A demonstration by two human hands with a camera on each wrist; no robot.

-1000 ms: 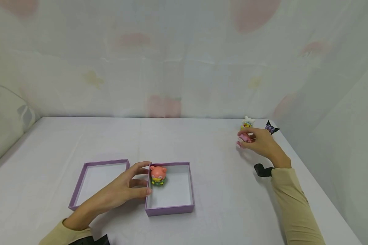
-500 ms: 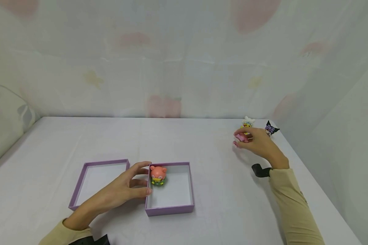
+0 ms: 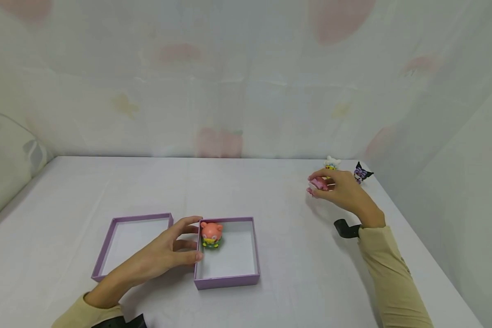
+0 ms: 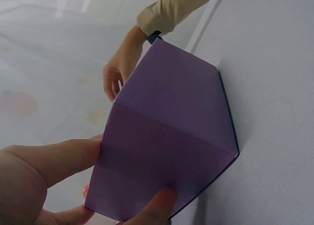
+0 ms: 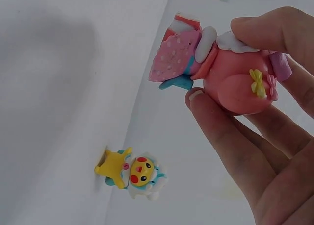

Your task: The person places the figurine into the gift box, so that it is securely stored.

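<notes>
My right hand (image 3: 339,189) pinches a small pink figurine (image 3: 320,183) above the table's far right; in the right wrist view the pink figurine (image 5: 230,73) sits between thumb and fingers. My left hand (image 3: 176,248) holds the left wall of a purple box (image 3: 229,279), thumb and fingers against it. The purple box (image 4: 167,141) fills the left wrist view, my left hand's fingers (image 4: 59,159) touching its wall. Inside it lies an orange-pink figurine (image 3: 211,233).
An empty purple lid or tray (image 3: 106,248) lies left of the box. A yellow and white figurine (image 3: 331,163) and a dark purple figurine (image 3: 362,172) stand at the far right corner. The yellow figurine (image 5: 135,176) shows below my right hand. Fabric walls surround the table.
My right hand has drifted a little leftward and up with the pink figurine, away from the corner figurines. The left hand and the box stay still.
</notes>
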